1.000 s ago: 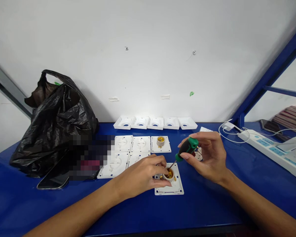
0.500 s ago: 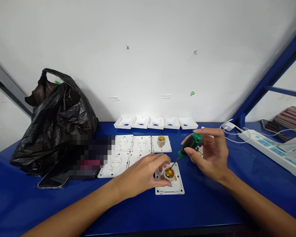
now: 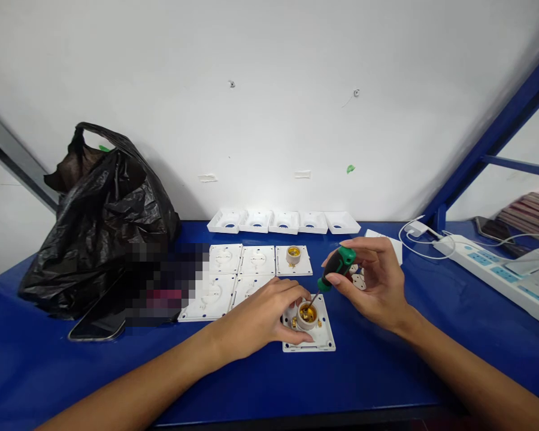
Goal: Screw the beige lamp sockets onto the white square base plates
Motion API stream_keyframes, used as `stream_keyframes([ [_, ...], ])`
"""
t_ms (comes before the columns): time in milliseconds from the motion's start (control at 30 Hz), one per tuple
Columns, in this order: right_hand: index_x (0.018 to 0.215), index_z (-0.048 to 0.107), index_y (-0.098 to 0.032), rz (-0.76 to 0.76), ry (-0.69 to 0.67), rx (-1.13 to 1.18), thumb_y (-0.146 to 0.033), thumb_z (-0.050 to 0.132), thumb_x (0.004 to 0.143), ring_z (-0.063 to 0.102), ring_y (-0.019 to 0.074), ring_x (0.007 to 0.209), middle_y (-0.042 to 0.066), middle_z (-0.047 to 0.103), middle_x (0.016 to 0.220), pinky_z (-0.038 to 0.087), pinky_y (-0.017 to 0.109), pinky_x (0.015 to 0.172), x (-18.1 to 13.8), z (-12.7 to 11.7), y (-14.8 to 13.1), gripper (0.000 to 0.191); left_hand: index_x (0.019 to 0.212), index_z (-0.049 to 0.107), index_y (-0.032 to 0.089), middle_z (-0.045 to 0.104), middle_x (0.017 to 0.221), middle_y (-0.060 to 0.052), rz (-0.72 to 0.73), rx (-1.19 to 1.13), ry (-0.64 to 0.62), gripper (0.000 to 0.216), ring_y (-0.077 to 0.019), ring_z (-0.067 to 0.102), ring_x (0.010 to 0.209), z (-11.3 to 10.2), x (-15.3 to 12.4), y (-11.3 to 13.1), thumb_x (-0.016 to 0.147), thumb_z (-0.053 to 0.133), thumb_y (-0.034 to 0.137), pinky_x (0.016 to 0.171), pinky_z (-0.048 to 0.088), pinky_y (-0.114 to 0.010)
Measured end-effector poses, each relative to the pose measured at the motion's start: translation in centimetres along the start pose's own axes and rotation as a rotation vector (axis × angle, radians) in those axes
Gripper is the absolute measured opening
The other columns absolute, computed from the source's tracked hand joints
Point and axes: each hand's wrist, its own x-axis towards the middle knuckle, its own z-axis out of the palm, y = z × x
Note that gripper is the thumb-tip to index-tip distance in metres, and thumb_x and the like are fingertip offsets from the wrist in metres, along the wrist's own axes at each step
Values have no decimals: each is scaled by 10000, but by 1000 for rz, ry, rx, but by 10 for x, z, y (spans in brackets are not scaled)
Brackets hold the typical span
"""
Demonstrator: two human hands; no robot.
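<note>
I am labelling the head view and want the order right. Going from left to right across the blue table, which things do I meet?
Black plastic bag → left hand → lamp socket → green screwdriver → power strip.

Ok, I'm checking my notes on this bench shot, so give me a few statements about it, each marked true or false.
1. The right hand holds a green-handled screwdriver. True.
2. The screwdriver's tip reaches into the lamp socket on the near white plate. True.
3. The left hand lies flat on the table, away from the socket. False: its fingers grip the socket.
4. Six white trays line the wall. False: five white trays stand there.
</note>
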Motion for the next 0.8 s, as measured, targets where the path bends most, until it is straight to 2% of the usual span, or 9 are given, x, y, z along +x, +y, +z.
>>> stream_keyframes([
  [233, 1294, 546, -330, -20, -13, -18, -244, 815, 908, 768, 235, 753, -31, 660, 810, 673, 394, 618, -2, 0, 0, 478, 1190, 688, 238, 705, 1117, -50, 20, 6, 4, 448, -286, 640, 1095, 3, 1, -3, 843, 924, 395, 935, 517, -374],
  [367, 1294, 548, -334, -18, -22, 1, -234, 805, 914, 761, 223, 764, -20, 674, 870, 658, 379, 618, -1, -1, -1, 470, 1168, 687, 236, 706, 1091, -45, 30, 19, 3, 427, -283, 642, 1072, 3, 2, -3, 845, 923, 385, 937, 510, -379],
  [633, 1374, 525, -348, 75, -201, 28, -260, 725, 989, 683, 164, 673, -29, 669, 861, 581, 318, 584, 6, -8, -7, 443, 1121, 678, 207, 696, 1066, -44, 29, 40, -16, 402, -277, 635, 1059, 1, 3, -1, 845, 928, 359, 921, 503, -363],
  [700, 1378, 530, -354, 85, -192, 32, -269, 745, 978, 680, 166, 675, -47, 634, 800, 559, 299, 561, 6, -7, -6, 462, 1119, 672, 206, 693, 1072, -46, 27, 48, -16, 399, -279, 630, 1064, 2, 3, 0, 847, 926, 350, 919, 501, -364],
  [800, 1313, 556, -359, 83, -105, 29, -267, 830, 911, 641, 144, 622, -68, 604, 771, 523, 266, 511, 5, -3, -3, 496, 1114, 664, 212, 689, 1084, -43, 21, 54, -7, 393, -276, 625, 1059, 3, 3, 0, 847, 926, 333, 915, 498, -361],
])
